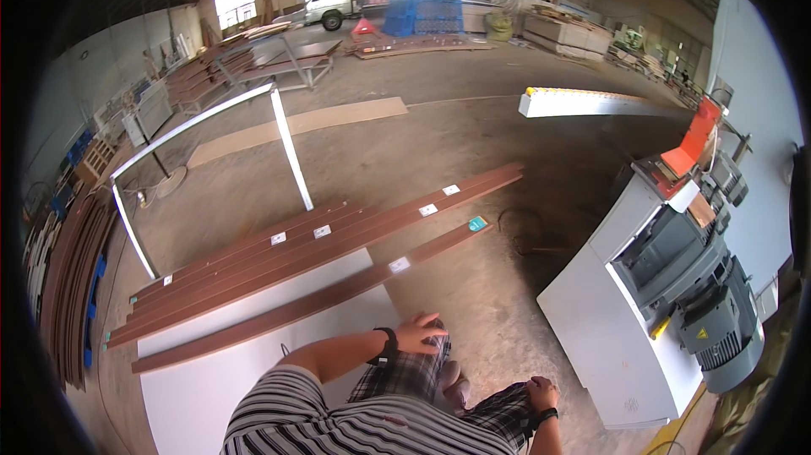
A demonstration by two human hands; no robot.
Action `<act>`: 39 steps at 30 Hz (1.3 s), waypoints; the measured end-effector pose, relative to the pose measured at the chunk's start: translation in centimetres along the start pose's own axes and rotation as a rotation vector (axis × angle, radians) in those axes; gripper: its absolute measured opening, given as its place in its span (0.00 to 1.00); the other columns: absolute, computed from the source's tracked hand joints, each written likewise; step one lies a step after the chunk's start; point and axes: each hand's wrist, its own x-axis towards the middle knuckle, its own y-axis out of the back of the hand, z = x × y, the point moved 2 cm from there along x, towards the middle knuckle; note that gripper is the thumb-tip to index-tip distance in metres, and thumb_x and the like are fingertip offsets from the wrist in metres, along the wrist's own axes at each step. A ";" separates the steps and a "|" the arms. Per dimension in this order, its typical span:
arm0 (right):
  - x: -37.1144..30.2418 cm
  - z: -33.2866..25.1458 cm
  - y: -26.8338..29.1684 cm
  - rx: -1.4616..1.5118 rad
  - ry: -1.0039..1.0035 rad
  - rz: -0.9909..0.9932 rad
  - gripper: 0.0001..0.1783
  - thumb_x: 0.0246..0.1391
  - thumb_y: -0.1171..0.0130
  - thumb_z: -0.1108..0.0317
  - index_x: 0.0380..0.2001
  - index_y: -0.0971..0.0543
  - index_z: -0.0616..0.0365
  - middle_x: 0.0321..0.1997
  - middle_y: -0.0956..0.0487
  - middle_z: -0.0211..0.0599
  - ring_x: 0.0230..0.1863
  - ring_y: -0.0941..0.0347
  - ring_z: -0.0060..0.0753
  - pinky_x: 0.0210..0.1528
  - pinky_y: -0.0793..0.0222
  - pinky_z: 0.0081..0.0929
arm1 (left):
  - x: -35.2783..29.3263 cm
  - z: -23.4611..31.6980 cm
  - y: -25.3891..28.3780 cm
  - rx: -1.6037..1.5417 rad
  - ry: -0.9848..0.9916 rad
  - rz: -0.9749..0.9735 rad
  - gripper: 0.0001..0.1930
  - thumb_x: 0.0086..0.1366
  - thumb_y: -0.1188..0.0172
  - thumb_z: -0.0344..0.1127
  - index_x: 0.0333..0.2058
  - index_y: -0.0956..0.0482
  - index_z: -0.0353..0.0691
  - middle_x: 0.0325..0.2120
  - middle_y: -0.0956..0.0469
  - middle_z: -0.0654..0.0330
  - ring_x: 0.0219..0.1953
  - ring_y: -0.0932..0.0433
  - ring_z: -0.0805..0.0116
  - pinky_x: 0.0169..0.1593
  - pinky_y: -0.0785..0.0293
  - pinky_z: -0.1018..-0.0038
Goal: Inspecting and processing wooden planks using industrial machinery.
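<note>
My left hand [417, 337] lies on my left knee in plaid shorts, its fingers stretched and a little apart, with nothing held. Over my right knee rests my right hand [543, 393], fingers loosely bent downward and partly hidden, with no object visible in it. In front of my left arm, a single long reddish-brown board [338, 295] lies across a white panel [203, 400]. Beyond it, several similar boards [279, 265] lie side by side. Small white labels [400, 265] sit on them, and a teal label [478, 223] marks the single board's right end.
At my right stands a grey-white machine [617, 320] with motors [718, 328] and an orange guard [694, 136]. A white metal frame [291, 147] rises behind the boards. Stacked brown boards [68, 277] line the left. Farther back are a flat tan strip [296, 130] and a truck [331, 3].
</note>
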 end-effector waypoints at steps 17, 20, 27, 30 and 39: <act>0.8 0.0 -0.5 -0.031 -0.145 -0.028 0.18 0.51 0.47 0.51 0.36 0.17 0.48 0.39 0.20 0.46 0.42 0.23 0.51 0.45 0.28 0.43 | 6.7 -3.1 5.3 -1.911 0.536 0.456 0.24 0.67 0.50 0.40 0.59 0.39 0.37 0.62 0.39 0.54 0.65 0.42 0.60 0.65 0.42 0.59; 1.0 -1.2 0.0 0.019 -0.150 -0.049 0.16 0.51 0.44 0.54 0.38 0.17 0.49 0.40 0.20 0.43 0.44 0.24 0.48 0.47 0.29 0.38 | 4.5 -4.4 -1.9 -2.077 0.717 0.576 0.19 0.65 0.46 0.32 0.52 0.35 0.34 0.51 0.31 0.46 0.58 0.33 0.52 0.61 0.36 0.56; 0.1 0.2 0.0 0.050 -0.114 -0.020 0.14 0.51 0.43 0.56 0.37 0.17 0.49 0.39 0.19 0.42 0.42 0.23 0.45 0.46 0.29 0.36 | 3.3 -0.9 -2.0 -1.839 0.453 0.634 0.09 0.68 0.52 0.28 0.44 0.32 0.31 0.44 0.28 0.44 0.49 0.24 0.51 0.58 0.30 0.59; -0.4 0.3 -0.1 0.056 -0.131 0.002 0.14 0.50 0.43 0.56 0.36 0.17 0.49 0.39 0.19 0.41 0.42 0.23 0.45 0.46 0.29 0.36 | 4.1 1.1 -1.9 -1.395 0.487 0.580 0.09 0.67 0.51 0.28 0.43 0.32 0.30 0.40 0.25 0.47 0.43 0.21 0.58 0.47 0.22 0.67; -0.2 -0.6 0.1 0.031 -0.134 0.003 0.14 0.49 0.43 0.56 0.36 0.17 0.51 0.38 0.20 0.43 0.42 0.24 0.46 0.46 0.29 0.36 | 4.1 1.4 -2.2 -1.226 0.500 0.494 0.07 0.66 0.50 0.29 0.40 0.28 0.36 0.32 0.22 0.57 0.30 0.22 0.72 0.35 0.23 0.77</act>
